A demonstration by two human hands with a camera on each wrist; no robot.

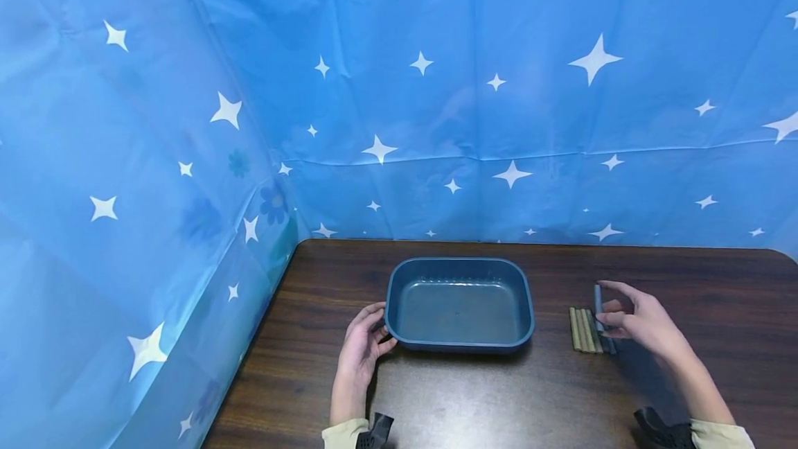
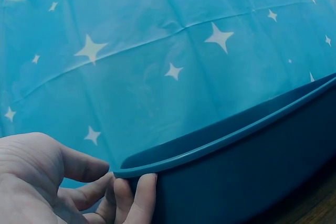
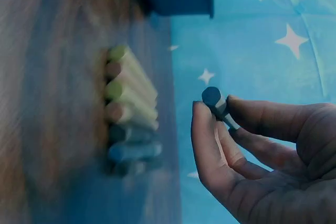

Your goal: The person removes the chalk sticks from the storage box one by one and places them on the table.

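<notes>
A blue rectangular basin (image 1: 461,303) with rounded corners stands on the table. My left hand (image 1: 360,348) is at its left side, with bent fingertips touching the outer wall just under the rim; no finger shows inside the basin. To the basin's right, my right hand (image 1: 651,324) pinches a short blue-grey chalk-like stick (image 3: 211,96) between thumb and fingers. The stick is raised above a row of similar sticks (image 1: 582,330). In the right wrist view, that row shows green and brown ends on the pale sticks (image 3: 134,85), with darker blue ones (image 3: 135,151) beside them.
The brown wood-grain table (image 1: 467,393) has its far edge against a blue curtain (image 1: 436,109) printed with white stars. More of this cloth hangs along the left side. Dark straps (image 1: 663,428) circle both wrists.
</notes>
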